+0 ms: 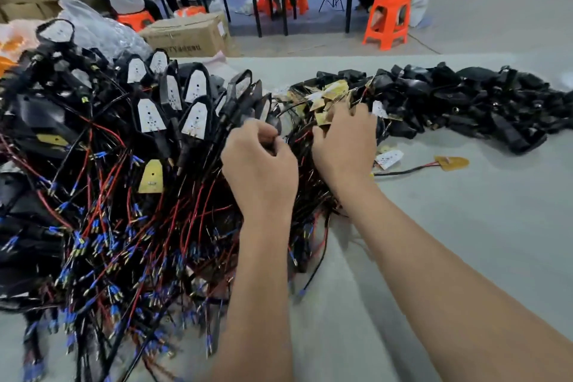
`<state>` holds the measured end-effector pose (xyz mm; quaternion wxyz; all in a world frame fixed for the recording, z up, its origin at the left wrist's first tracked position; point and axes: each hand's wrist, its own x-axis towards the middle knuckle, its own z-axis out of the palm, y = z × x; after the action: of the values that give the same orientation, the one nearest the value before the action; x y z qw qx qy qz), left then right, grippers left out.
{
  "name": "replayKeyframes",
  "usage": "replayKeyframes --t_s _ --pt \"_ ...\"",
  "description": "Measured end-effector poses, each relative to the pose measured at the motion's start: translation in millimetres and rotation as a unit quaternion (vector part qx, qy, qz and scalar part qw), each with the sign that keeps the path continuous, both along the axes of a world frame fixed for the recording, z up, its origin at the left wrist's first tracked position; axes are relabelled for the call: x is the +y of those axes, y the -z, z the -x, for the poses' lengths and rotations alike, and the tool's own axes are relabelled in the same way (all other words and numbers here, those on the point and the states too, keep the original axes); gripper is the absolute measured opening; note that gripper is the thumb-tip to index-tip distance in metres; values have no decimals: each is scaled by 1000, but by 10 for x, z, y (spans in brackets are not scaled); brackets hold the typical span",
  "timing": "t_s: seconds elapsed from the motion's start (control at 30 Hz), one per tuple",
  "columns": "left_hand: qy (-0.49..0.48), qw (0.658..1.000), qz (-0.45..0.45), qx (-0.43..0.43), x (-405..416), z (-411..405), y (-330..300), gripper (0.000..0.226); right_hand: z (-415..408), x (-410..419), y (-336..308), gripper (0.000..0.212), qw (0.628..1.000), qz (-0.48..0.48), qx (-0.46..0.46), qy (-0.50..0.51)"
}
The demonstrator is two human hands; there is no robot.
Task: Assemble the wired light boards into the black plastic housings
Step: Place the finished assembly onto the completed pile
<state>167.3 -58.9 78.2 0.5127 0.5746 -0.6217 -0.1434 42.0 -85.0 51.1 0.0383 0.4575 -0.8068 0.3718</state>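
Head view: one camera only, looking down over a grey table.
Done pile: along the left edge and far-left corner, a heap of housings with white boards seated inside, red and black wires with blue tips spilling toward the near edge.
Count done: many, dozens by the look; no exact number readable.
Odd ones: a few gold board backs showing in the left heap; seated or loose, cannot tell.
Loose boards: mid-table toward the far edge, a tangle of bare boards, gold and white faces mixed, not yet housed.
Strays: one gold board on its lead and one white board, lying apart toward the right of the hands.
Empty housings: a long black heap along the far-right edge, no white faces showing, so judged unfilled.
Left hand: fingers curled, pinching something dark at the fingertips, likely a housing or a wire; too hidden to name.
Right hand: fingers bent down into the loose boards, resting on them; grip on any one board not visible.
Stage: judged mid-batch, picking the next board.
Left to do: the loose boards and the whole black heap, a sizeable share.
Background: seated people, orange stools, a carton beyond the far edge.
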Motion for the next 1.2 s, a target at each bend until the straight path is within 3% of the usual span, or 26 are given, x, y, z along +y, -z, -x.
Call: replayKeyframes --t_s 0.07,0.13,0.23,0.4,0.47,0.6,0.77,0.87,0.93,1.0,1.07,1.13,1.2 --pt "58 998 -36 -10 -4 226 55 8 156 69 90 55 993 -88 -80 10" --pt "98 992 -68 -31 -32 423 103 11 270 76 144 54 982 -104 -158 -22" --pt "126 982 -122 -73 -130 628 186 19 454 75 181 35 971 -45 -228 -61" --pt "118 973 -159 -115 -165 713 341 24 691 255 219 31 920 58 -372 -107" --pt "112 973 -160 -125 -151 712 368 25 805 346 237 29 913 81 -386 -105" --pt "109 975 -160 -114 -162 731 369 28 1030 555 287 30 890 165 -421 -58" --pt "66 977 -160 -127 -164 769 358 43 1356 893 276 33 774 328 -540 36" --pt "29 980 -159 -115 -87 850 350 44 1511 1099 351 30 767 329 -548 61" --pt "21 991 -97 -86 36 934 343 33 1583 1213 404 28 763 335 -548 75" --pt "73 996 -23 -49 150 1051 335 17 1673 1310 397 27 749 367 -546 80" --pt "216 975 -11 -44 268 1190 357 17 1797 1388 354 25 728 398 -552 84" --pt "343 930 -43 -127 392 1332 417 21 1919 1449 296 25 693 421 -580 79" --pt "393 889 -81 -222 461 1467 497 26 2051 1519 249 26 657 437 -609 81"
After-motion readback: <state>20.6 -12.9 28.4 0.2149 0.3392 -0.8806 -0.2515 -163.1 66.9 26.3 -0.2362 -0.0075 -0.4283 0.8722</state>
